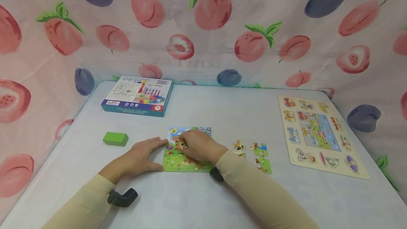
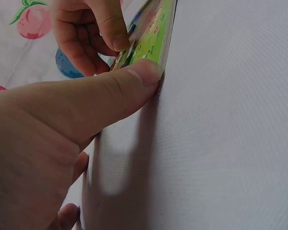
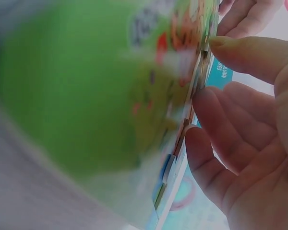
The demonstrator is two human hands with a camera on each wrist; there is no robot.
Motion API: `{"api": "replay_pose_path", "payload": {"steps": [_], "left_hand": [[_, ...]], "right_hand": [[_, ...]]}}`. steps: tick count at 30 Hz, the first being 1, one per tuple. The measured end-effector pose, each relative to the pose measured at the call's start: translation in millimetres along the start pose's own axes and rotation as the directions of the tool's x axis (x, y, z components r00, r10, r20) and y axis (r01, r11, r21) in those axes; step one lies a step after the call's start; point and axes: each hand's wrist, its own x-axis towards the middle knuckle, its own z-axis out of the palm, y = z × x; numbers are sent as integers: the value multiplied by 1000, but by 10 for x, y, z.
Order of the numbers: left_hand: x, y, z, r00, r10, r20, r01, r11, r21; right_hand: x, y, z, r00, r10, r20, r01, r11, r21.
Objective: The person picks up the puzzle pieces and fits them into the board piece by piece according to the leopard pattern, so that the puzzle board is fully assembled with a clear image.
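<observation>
A green animal jigsaw puzzle board (image 1: 178, 163) lies flat on the table in the head view. My left hand (image 1: 138, 156) steadies its left edge, fingers extended and thumb near the lower left corner. In the left wrist view, the left thumb (image 2: 120, 86) touches the puzzle's edge. Over the upper middle of the board, my right hand (image 1: 200, 146) pinches a puzzle piece (image 1: 182, 145) with an animal's face, thumb and fingertips at the picture surface. Part of the board is hidden under that hand. Right of the board lie loose puzzle pieces (image 1: 261, 151), several of them.
A boxed toy set (image 1: 136, 96) sits at the back left, with a green block (image 1: 115, 139) in front of it. On the right lies a wooden picture board (image 1: 321, 137) of vehicles. Fruit-patterned cloth (image 1: 206, 45) stands behind the table.
</observation>
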Motion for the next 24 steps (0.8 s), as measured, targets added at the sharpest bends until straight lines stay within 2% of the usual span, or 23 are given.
{"api": "replay_pose_path", "payload": {"steps": [12, 24], "left_hand": [[2, -9, 3, 1000, 8, -4, -8, 1000, 13], [0, -5, 10, 1000, -2, -4, 2, 1000, 11]], "right_hand": [[-2, -7, 27, 999, -3, -33, 4, 1000, 20], [17, -24, 29, 1000, -5, -20, 5, 1000, -14]]}}
